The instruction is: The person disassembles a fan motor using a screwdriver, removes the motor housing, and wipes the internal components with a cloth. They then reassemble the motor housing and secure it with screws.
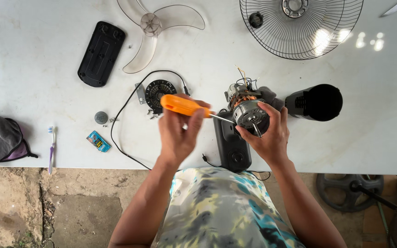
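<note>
A white counter (37, 69) stands over rough concrete floor (70, 206). Above its near edge, the left hand (178, 133) grips an orange screwdriver (184, 106), tip apparently touching the fan motor (250, 115) that the right hand (267, 138) clasps. 1 wire guard (299, 27) lies beyond.

On the table (42, 69), the motor (249, 112) sits near centre. The fan blade (155, 27) lies at 11 o'clock from it, the wire guard (299, 27) at 1 o'clock, the round housing (315, 102) at 3 o'clock, the toothbrush (51, 147) at 9 o'clock.
</note>
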